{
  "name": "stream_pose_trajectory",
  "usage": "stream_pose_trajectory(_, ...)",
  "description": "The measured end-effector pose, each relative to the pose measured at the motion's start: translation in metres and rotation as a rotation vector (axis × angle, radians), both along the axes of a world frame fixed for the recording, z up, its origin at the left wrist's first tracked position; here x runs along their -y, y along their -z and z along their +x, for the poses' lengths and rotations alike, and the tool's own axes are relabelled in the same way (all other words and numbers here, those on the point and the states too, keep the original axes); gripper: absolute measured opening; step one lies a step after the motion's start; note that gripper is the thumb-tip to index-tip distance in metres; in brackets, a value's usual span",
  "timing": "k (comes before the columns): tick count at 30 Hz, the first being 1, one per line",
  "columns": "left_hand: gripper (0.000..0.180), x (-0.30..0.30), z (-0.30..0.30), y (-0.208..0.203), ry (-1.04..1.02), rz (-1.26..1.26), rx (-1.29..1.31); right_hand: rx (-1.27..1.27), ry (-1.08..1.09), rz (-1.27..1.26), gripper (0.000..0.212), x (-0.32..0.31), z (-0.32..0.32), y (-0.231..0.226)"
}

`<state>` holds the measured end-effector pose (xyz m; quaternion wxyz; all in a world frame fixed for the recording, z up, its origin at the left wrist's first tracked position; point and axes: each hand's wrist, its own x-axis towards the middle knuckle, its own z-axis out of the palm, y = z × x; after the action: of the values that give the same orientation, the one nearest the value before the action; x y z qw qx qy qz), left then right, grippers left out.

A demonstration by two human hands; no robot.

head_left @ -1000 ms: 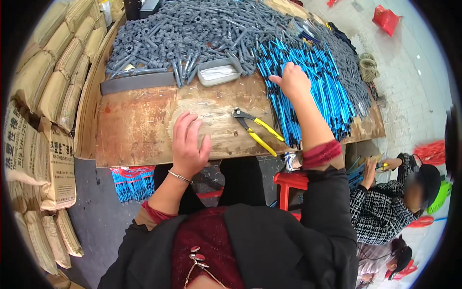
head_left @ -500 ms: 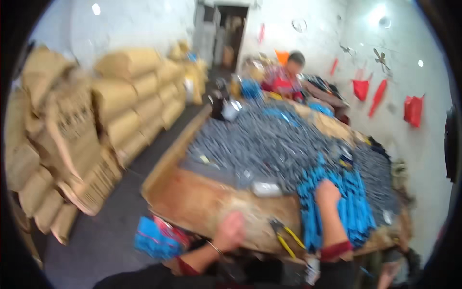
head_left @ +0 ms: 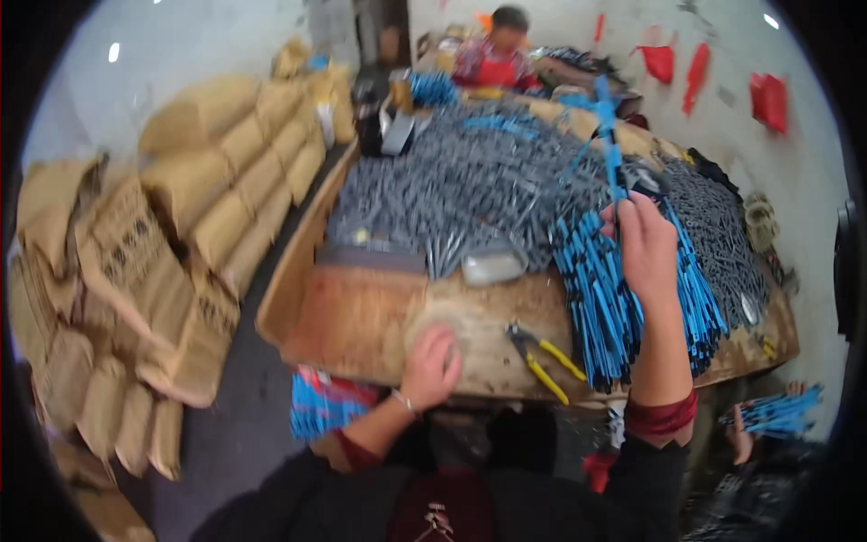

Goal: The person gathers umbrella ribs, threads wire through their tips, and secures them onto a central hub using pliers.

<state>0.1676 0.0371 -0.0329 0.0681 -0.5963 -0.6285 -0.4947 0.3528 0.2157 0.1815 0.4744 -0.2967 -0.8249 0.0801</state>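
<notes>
Raised above the right part of the table, my right hand (head_left: 646, 237) grips a long, thin blue-and-black strip (head_left: 609, 135), which stands nearly upright. Beneath it lies a thick pile of similar blue-and-black strips (head_left: 596, 307), partly hidden by my forearm. My left hand (head_left: 433, 361) rests on the bare wooden table (head_left: 357, 312) near its front edge, over a pale round patch. Its fingers point away from me, with nothing visible in them. Between the hands are pliers (head_left: 542, 359) with yellow handles, lying with the handles spread.
A wide heap of grey strip-like pieces (head_left: 452, 181) covers the table's far half; a clear pack (head_left: 494, 265) lies at its edge. Stuffed tan sacks (head_left: 194, 199) are stacked left. A person (head_left: 497, 59) sits at the far end. Another person's hand (head_left: 741, 438) holds blue strips lower right.
My right hand has risen from the blue pile and now holds a strip up. The left hand stays near the same table patch. The view has tilted downward.
</notes>
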Motion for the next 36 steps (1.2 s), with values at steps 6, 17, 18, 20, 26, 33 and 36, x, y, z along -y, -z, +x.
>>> stream_pose_trajectory(6, 0.023, -0.004, -0.007, -0.002, 0.067, 0.050, 0.475, 0.343, -0.693, -0.436, 0.023, 0.071, -0.014, 0.055)
stream_pose_trajectory(17, 0.027, 0.006, -0.006, -0.057, 1.110, 0.117, 1.519, 0.319, -0.539, -0.400, 0.019, 0.109, -0.020, 0.101)
stream_pose_trajectory(18, 0.031, 0.012, 0.004, -0.066, 0.935, 0.089, 1.266, 0.260, -0.525, -0.375, 0.018, 0.115, -0.013, 0.113)
stream_pose_trajectory(20, 0.035, 0.010, 0.018, -0.084, 0.884, 0.004, 1.265, 0.179, -0.517, -0.292, 0.017, 0.114, -0.016, 0.122)
stream_pose_trajectory(26, 0.031, 0.011, 0.034, -0.079, 0.634, -0.018, 1.430, 0.054, -0.354, -0.595, 0.021, 0.137, -0.014, 0.165)
stream_pose_trajectory(33, 0.023, 0.012, 0.006, -0.057, 1.008, -0.141, 1.536, 0.225, -0.438, -0.588, 0.017, 0.126, -0.013, 0.157)
stream_pose_trajectory(36, 0.021, 0.002, -0.004, -0.032, 1.095, -0.182, 1.482, 0.295, -0.485, -0.507, 0.014, 0.115, -0.004, 0.158)
